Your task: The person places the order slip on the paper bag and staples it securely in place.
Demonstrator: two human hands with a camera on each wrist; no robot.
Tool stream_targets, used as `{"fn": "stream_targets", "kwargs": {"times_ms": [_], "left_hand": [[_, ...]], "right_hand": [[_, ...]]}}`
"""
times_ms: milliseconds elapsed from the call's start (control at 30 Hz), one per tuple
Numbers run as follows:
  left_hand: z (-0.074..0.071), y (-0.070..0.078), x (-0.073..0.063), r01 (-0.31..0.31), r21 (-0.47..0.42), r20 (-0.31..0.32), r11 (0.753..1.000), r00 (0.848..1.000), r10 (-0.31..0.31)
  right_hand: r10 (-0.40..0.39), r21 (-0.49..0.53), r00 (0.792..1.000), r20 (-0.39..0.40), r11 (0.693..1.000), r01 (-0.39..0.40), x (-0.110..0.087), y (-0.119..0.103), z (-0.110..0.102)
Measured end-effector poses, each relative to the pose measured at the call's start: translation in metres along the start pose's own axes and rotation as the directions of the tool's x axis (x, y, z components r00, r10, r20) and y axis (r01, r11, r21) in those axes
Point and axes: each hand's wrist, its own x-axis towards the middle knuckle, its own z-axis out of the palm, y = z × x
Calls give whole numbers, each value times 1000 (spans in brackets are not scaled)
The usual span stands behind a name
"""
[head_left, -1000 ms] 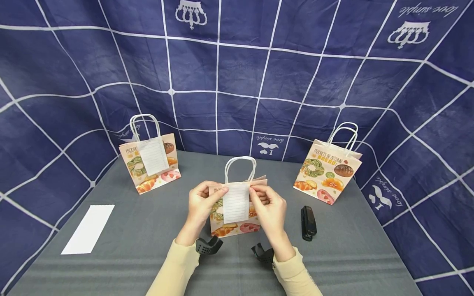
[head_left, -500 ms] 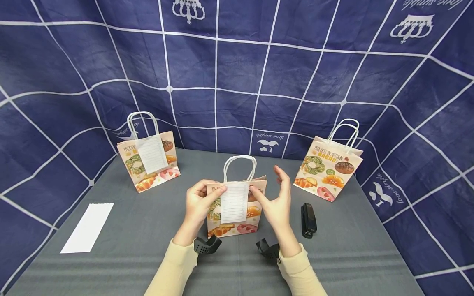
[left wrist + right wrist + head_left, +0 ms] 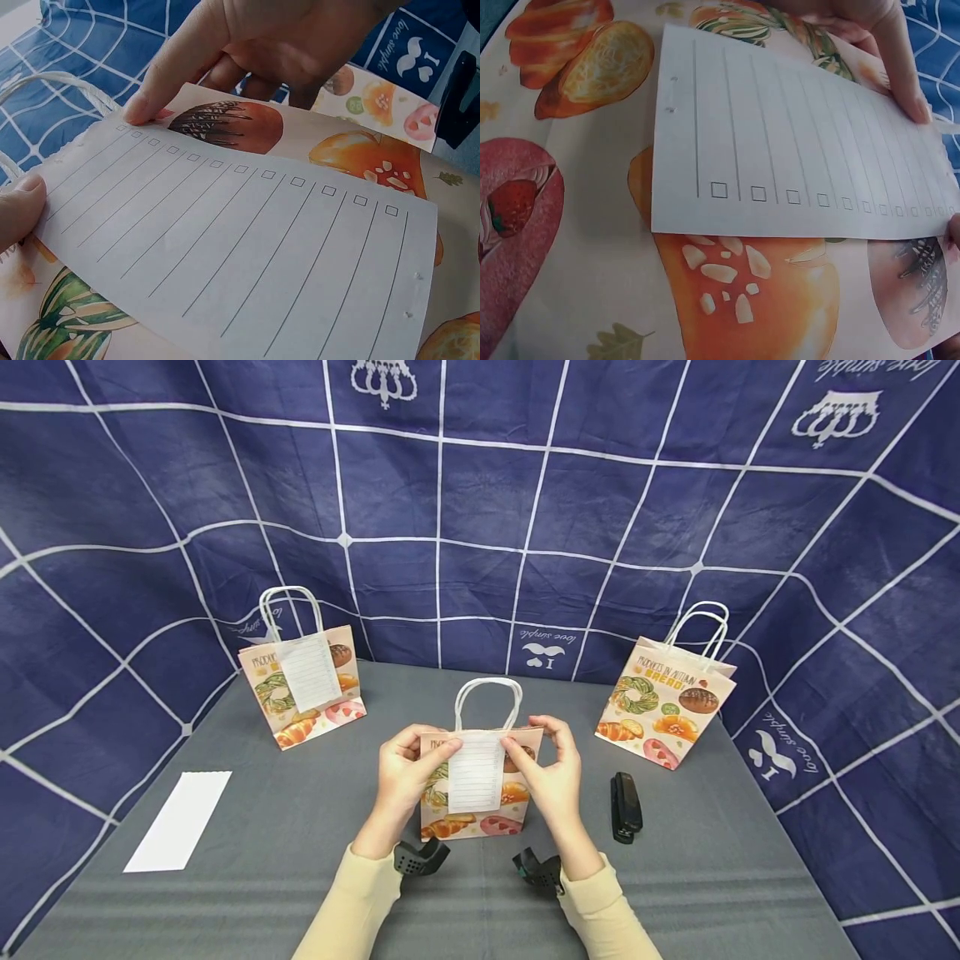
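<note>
Hands: our left hand (image 3: 405, 770) and right hand (image 3: 546, 774) pinch the note (image 3: 476, 772) on the middle bag (image 3: 480, 787) | done: left bag (image 3: 303, 687) | left: right bag (image 3: 663, 699), stapler (image 3: 624, 807) untouched

Both forearms, in pale yellow sleeves, reach forward side by side. The left hand (image 3: 405, 772) is raised with its thumb (image 3: 19, 206) pressed forward, pinching. The right hand (image 3: 551, 777) mirrors it, thumb (image 3: 161, 86) in front and fingers curled behind.

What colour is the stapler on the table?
Black; the stapler shows best in the head view.
</note>
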Motion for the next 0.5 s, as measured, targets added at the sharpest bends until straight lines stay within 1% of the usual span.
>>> {"fn": "stream_targets", "kwargs": {"times_ms": [133,367,500], "left_hand": [[2,4,-1,5,35,-2,999,1000,-5],[10,27,-5,1,105,-10,994,1000,0],[9,28,-6,2,121,-6,993,1000,-1]], "right_hand": [[-9,-25,1000,-12,1000,8,-2,-2,0],[-33,-49,999,4,998,33,-3,-3,-1],[-43,-71,999,8,997,44,-3,16,-2]]}}
